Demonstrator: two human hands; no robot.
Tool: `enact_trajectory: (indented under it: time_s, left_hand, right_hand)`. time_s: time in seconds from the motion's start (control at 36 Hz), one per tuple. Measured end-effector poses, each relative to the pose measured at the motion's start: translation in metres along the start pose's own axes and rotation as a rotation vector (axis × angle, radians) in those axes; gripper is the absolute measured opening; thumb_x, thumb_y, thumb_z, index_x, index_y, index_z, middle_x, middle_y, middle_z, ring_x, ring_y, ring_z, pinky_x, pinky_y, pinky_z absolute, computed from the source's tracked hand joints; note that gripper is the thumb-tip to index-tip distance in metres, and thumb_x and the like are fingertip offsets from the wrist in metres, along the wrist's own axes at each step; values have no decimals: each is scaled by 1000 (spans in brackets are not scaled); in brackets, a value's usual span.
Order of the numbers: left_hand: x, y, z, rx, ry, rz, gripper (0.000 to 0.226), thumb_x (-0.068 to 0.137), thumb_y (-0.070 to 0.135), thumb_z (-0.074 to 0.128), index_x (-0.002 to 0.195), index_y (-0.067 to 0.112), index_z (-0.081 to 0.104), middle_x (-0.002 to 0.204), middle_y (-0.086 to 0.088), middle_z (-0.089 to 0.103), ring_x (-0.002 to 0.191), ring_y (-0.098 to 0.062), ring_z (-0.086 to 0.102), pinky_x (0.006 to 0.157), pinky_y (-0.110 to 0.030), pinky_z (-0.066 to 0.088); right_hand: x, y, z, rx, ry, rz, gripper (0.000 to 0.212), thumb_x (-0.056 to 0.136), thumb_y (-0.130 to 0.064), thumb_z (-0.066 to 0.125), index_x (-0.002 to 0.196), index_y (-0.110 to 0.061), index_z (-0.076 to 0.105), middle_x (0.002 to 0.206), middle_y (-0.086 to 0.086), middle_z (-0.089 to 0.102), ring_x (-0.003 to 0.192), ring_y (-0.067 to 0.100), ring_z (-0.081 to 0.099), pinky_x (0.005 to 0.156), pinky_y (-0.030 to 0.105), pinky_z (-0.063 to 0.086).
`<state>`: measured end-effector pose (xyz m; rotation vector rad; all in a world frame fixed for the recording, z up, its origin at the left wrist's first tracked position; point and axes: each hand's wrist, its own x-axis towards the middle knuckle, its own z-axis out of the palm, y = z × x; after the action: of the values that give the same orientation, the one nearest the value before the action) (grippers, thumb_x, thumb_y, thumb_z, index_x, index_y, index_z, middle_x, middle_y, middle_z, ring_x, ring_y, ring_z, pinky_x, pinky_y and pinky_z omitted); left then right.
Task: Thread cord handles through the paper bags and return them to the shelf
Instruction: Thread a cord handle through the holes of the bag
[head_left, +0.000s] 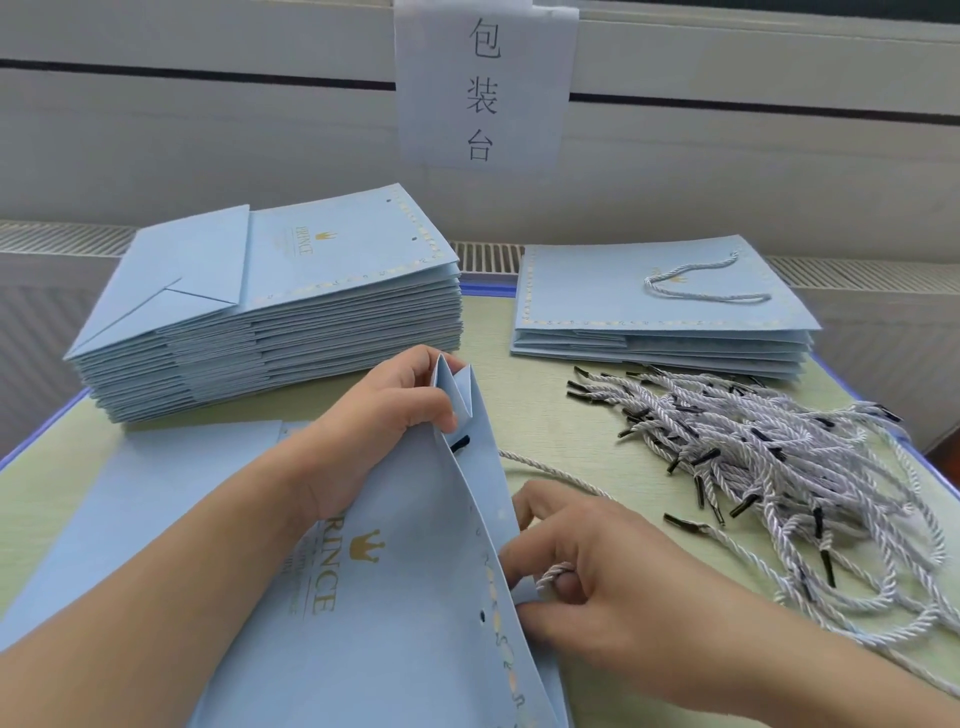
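A light blue paper bag (395, 613) with a gold crown print lies in front of me, its top edge lifted. My left hand (384, 415) grips the folded side gusset at that top edge and holds the mouth apart. My right hand (597, 587) pinches a white twisted cord (558, 480) beside the bag's rim. The cord's black tip (460, 443) pokes through a hole near the top. A second hole (482, 617) lower on the front panel has nothing in it.
A tall stack of flat bags without handles (280, 312) sits at the back left. A shorter stack with cord handles (660, 306) is at the back right. A heap of loose cords (779, 467) lies to the right on the green table (519, 410).
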<state>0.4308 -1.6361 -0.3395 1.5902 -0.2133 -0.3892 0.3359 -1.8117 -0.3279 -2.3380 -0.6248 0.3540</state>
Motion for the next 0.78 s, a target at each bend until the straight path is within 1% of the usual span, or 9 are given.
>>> enact_trajectory:
  time_s: [0.08, 0.19, 0.31, 0.39, 0.47, 0.58, 0.64, 0.72, 0.78]
  left_hand:
    - [0, 1, -1, -4, -6, 9, 45, 53, 13, 55, 98, 16, 58, 81, -9, 57, 65, -22, 55, 57, -28, 44]
    - [1, 0, -2, -1, 6, 7, 44, 53, 13, 54, 97, 17, 59, 78, -7, 58, 62, -20, 57, 56, -28, 45]
    - [1, 0, -3, -5, 16, 10, 45, 54, 13, 54, 99, 14, 58, 72, -3, 58, 58, -18, 57, 51, -26, 45]
    - [1, 0, -4, -14, 13, 7, 43, 55, 14, 54, 99, 14, 57, 71, -4, 57, 56, -17, 55, 54, -27, 44]
    - [1, 1, -5, -13, 11, 15, 42, 57, 15, 53, 99, 12, 56, 70, -3, 57, 57, -17, 54, 54, -27, 43]
    - [2, 2, -5, -11, 30, 17, 41, 56, 18, 52, 96, 14, 57, 77, -8, 56, 67, -25, 53, 63, -31, 42]
    - [2, 2, -5, -11, 27, 11, 41, 57, 18, 52, 97, 12, 57, 79, -10, 56, 70, -26, 52, 66, -33, 42]
    - [1, 1, -5, 2, 22, 7, 50, 56, 21, 57, 103, 5, 54, 79, -10, 55, 69, -25, 52, 65, -32, 42]
    - [1, 0, -5, 23, 13, 17, 52, 55, 23, 64, 102, 4, 54, 73, -5, 57, 63, -21, 55, 59, -27, 44]
  right_hand:
    - [2, 3, 4, 64, 7, 9, 18, 84, -21, 64, 97, -31, 71, 109, -13, 49, 78, 6, 53, 71, 24, 40]
    - [2, 5, 16, 110, 118, 23, 8, 85, -17, 62, 84, -23, 67, 119, -27, 43, 64, 9, 54, 69, 28, 42]
    - [-1, 5, 22, -13, 242, -74, 5, 85, -31, 55, 83, -29, 59, 120, -34, 32, 80, -1, 46, 66, 22, 36]
    - [-2, 1, 21, -318, 384, -156, 10, 74, -35, 44, 76, -28, 50, 129, -20, 38, 77, 1, 33, 55, 22, 34]
    - [-1, 0, 21, -503, 423, -288, 5, 72, -23, 45, 72, -23, 49, 115, -8, 52, 76, 8, 28, 56, 22, 27]
    - [3, -3, 12, -45, 277, -268, 10, 83, -33, 47, 76, -35, 40, 83, -20, 50, 74, 0, 39, 66, 12, 30]
    - [2, -2, 6, 188, 211, -216, 18, 87, -31, 51, 72, -31, 42, 71, -20, 49, 66, -3, 47, 62, 9, 33]
    - [1, -2, 1, 135, 219, -195, 12, 87, -30, 51, 76, -27, 48, 69, -19, 49, 58, -3, 47, 57, 8, 33]
    - [0, 0, -2, -4, 242, -182, 10, 88, -44, 49, 92, -36, 46, 80, -26, 50, 62, -3, 48, 60, 7, 34]
